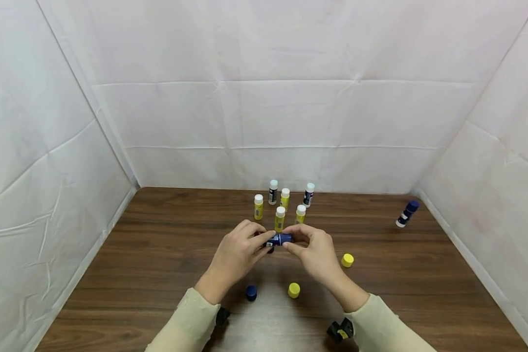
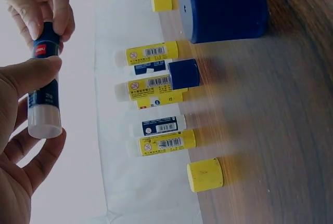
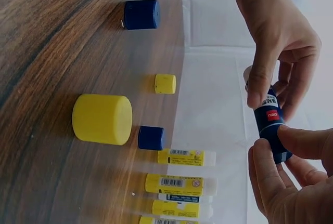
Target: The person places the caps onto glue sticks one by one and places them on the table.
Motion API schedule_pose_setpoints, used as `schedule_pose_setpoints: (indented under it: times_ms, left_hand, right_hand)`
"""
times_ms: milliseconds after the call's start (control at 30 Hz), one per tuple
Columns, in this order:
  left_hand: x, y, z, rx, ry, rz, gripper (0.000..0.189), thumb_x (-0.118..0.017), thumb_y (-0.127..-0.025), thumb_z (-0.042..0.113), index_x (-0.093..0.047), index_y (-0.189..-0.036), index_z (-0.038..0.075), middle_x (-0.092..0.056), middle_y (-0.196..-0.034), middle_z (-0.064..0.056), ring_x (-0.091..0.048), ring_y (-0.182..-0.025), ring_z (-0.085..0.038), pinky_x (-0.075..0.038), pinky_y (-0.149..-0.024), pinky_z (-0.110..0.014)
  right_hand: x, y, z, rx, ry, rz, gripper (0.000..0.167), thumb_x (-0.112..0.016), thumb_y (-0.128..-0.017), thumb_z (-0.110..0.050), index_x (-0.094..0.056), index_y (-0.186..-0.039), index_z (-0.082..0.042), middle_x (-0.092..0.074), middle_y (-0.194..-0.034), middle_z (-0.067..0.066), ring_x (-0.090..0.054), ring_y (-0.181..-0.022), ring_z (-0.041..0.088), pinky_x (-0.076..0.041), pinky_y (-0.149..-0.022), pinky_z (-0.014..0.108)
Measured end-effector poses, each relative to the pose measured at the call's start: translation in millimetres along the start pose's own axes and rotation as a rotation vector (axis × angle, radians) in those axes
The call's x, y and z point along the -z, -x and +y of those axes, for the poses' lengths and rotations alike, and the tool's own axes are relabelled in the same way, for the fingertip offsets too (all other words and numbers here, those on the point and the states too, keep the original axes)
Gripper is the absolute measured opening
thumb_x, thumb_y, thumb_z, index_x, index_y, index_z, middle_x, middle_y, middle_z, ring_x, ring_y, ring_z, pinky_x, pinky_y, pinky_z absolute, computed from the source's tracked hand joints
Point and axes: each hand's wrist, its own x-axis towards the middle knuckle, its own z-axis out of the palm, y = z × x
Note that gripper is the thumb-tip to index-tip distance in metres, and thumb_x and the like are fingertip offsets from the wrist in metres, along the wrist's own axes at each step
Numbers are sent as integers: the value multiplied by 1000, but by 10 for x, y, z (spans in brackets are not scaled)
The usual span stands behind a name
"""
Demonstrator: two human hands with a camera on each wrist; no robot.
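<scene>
A blue glue stick (image 1: 278,240) is held sideways over the table between both hands. My left hand (image 1: 237,247) grips its body near the white end, which shows in the left wrist view. The blue cap (image 3: 281,150) at the other end is pinched between the thumb and fingers of my right hand (image 1: 314,249). Loose caps lie on the table around the hands: a blue cap (image 1: 251,293), a yellow cap (image 1: 294,290) and another yellow cap (image 1: 347,260). A second loose blue cap (image 2: 184,74) is partly hidden under the hands in the head view.
Beyond the hands stand several yellow glue sticks (image 1: 258,207) and two blue ones (image 1: 273,192), white ends up. A capped blue glue stick (image 1: 407,213) stands at the far right. White cloth walls (image 1: 290,117) border the wooden table (image 1: 171,274) at back and sides.
</scene>
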Motion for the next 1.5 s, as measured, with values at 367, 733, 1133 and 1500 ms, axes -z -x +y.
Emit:
schedule_pose_setpoints:
  times_ms: [367, 733, 1133, 1500]
  left_hand:
    - [-38, -1, -29, 23, -4, -13, 36, -90, -79, 18, -79, -113, 16, -69, -102, 3, -61, -93, -12, -56, -77, -23]
    - [-35, 17, -95, 131, -34, -33, 41, -83, -87, 33, -75, -122, 15, -71, -101, -1, -64, -93, -18, -57, -80, -32]
    - [13, 71, -150, 259, -62, -124, 56, -71, -94, 49, -65, -137, 14, -70, -122, -9, -64, -112, -29, -58, -83, -46]
    - [25, 132, -158, 357, -119, -250, 65, -56, -97, 63, -55, -146, 21, -57, -144, -8, -51, -131, -31, -47, -100, -60]
  right_hand:
    - [228, -5, 36, 25, 134, 47, 21, -79, -89, -12, -77, -110, -16, -76, -101, 2, -72, -96, 18, -58, -73, 33]
    - [575, -37, 139, 72, 254, 113, 20, -75, -93, -7, -76, -112, -10, -76, -102, 8, -72, -94, 22, -60, -80, 40]
    - [1208, -183, 490, 89, 514, 158, 23, -73, -95, -14, -73, -117, -9, -76, -102, 13, -73, -90, 32, -57, -74, 49]
    - [1919, -399, 769, 107, 707, 168, 22, -73, -94, -12, -73, -113, -2, -75, -95, 19, -62, -69, 24, -43, -60, 34]
